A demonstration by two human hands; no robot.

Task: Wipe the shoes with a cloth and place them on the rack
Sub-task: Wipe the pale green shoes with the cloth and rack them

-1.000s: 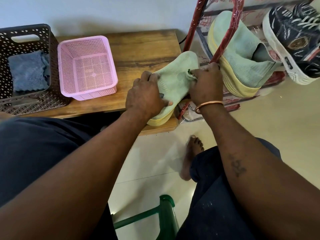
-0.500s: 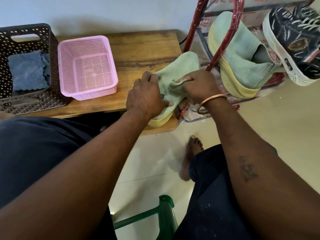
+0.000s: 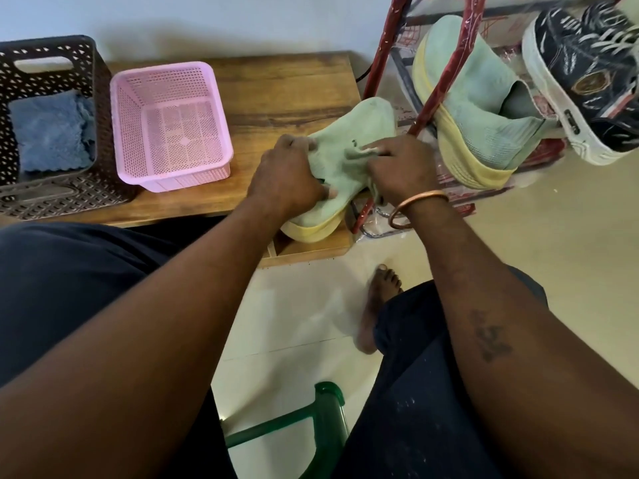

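You are sitting at a low wooden table (image 3: 276, 81), holding a pale green shoe (image 3: 366, 122) that is resting on its yellow sole (image 3: 311, 233) at the table's front right corner, with the heel end right at the edge. That looks like the main risk. A firm wipe toward you could be dragging the shoe off the corner. A post of the red rack (image 3: 451, 63) is standing just beside your right hand (image 3: 401, 167), so your knuckles or bangle (image 3: 422, 196) could be catching on it as you rub. The soft knit upper may also be buckling under pressure, letting the cloth skip patches. Your left hand (image 3: 287, 178) is gripping the heel end, with fingers curled over the top and the thumb lying along the side, steadying the shoe. Your right hand is arching over the middle of the upper, its fingertips pinching what looks like a small crumpled greyish cloth (image 3: 358, 154) against the knit. The matching shoe (image 3: 484, 108) is already leaning on the rack, beside a dark sneaker (image 3: 587, 70).
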